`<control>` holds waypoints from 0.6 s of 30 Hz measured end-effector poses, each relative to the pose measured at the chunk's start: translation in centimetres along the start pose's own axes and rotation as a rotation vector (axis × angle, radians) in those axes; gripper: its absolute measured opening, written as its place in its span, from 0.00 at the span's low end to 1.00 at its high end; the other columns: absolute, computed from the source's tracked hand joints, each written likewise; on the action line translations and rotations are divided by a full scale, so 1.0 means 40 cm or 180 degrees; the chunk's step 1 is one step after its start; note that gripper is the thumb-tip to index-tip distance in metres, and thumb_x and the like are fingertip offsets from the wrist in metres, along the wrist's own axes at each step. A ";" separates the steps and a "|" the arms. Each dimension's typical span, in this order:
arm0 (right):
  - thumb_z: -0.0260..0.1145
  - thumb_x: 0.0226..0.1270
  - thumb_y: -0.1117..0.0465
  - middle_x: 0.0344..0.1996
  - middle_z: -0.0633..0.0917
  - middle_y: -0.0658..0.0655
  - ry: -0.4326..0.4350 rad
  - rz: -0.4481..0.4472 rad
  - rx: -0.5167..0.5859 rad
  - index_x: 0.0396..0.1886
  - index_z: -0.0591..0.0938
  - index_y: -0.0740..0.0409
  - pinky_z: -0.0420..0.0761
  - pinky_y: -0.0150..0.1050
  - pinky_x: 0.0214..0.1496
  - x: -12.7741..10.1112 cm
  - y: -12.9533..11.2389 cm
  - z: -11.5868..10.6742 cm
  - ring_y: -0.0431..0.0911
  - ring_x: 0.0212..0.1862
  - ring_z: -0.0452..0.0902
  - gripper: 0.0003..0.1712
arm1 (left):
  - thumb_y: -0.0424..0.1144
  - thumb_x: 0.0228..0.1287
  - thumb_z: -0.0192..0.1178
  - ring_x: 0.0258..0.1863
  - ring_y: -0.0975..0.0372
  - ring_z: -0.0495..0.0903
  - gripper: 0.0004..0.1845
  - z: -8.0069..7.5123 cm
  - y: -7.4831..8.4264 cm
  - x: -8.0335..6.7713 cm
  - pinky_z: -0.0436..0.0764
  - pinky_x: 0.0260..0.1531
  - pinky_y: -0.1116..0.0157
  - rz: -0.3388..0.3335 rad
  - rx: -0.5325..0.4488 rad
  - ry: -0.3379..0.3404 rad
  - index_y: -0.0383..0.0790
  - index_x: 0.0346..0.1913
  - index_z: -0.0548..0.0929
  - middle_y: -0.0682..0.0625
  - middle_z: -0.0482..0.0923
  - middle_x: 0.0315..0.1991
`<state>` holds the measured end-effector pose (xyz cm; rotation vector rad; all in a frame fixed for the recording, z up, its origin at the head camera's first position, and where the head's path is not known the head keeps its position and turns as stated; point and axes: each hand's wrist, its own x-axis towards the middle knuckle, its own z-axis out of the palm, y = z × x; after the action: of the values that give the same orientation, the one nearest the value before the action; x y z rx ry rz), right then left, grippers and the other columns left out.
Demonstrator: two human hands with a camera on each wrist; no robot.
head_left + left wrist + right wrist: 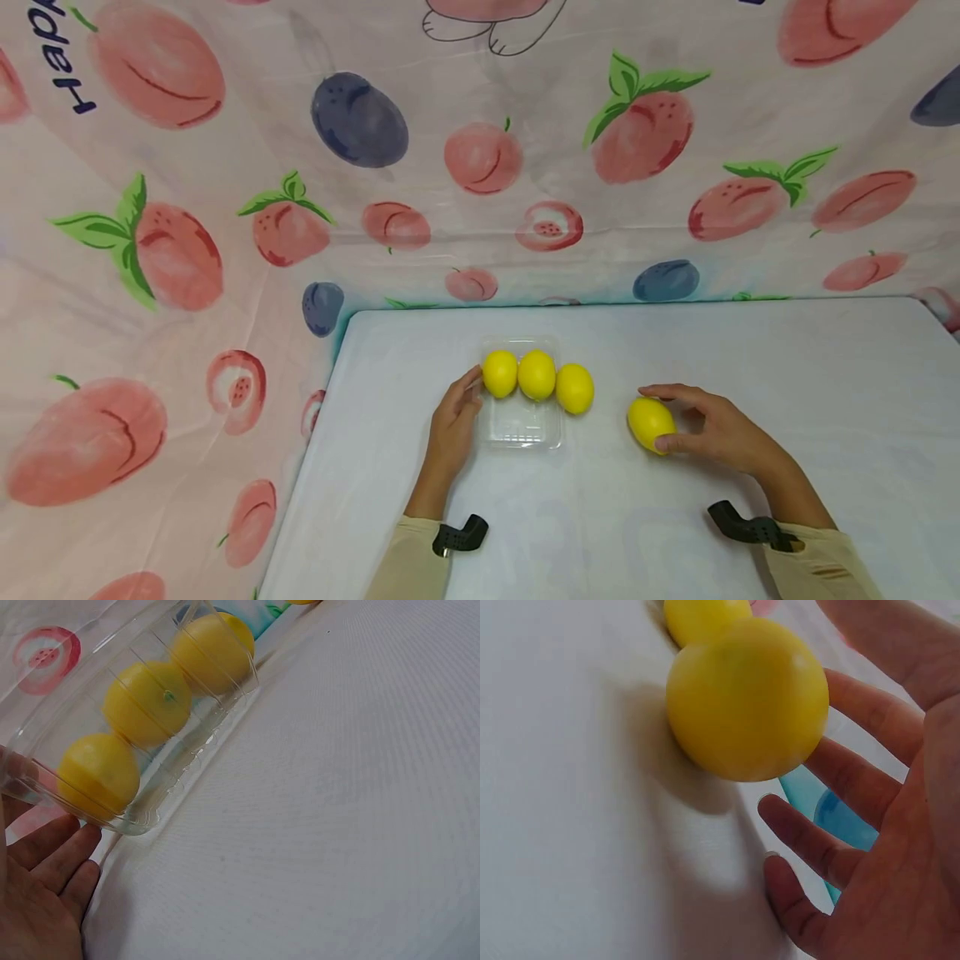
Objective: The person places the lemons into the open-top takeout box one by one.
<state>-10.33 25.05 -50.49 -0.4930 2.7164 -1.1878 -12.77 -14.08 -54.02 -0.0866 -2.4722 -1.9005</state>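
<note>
Lemons (537, 375), four in all and bright yellow, lie strung out across the white tabletop (585, 517) as I look on. Two sit side by side in the far half of a clear plastic container (522, 427), its ridged base showing in front of them. A third lemon (575, 390) rests just beside the container's right wall, close to its neighbours; whether it presses against the plastic I can't make out. Off to the right, apart from those three, the person's right hand (723, 433) has a fourth lemon (645, 423) between thumb and forefinger, the thumb at its near side and the forefinger at its far side, while the ring and little fingers spread free of it; how firmly it is held I cannot tell. Over at the container's left wall is the left hand (450, 429), its fingers loosely extended and touching the plastic. Both arms wear long beige sleeves (408, 562), and a black bracket (461, 535) sits at each wrist. Past the table's far edge hangs a pale pink cloth (420, 75) printed with reddish fruits, green leaves and a few dark blue fruits.
</note>
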 end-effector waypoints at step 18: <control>0.80 0.52 0.40 0.70 0.77 0.51 -0.0158 0.0115 -0.0076 0.71 0.75 0.35 0.58 0.15 0.63 0.001 0.034 0.009 0.31 0.69 0.64 0.45 | 0.37 0.77 0.49 0.70 0.56 0.75 0.25 -0.003 -0.005 0.001 0.71 0.72 0.49 0.0033 0.0041 -0.0026 0.57 0.73 0.71 0.55 0.72 0.72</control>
<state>-10.62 25.66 -51.71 -0.4677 2.6889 -1.1206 -12.80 -14.23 -54.18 -0.1068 -2.4839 -1.8837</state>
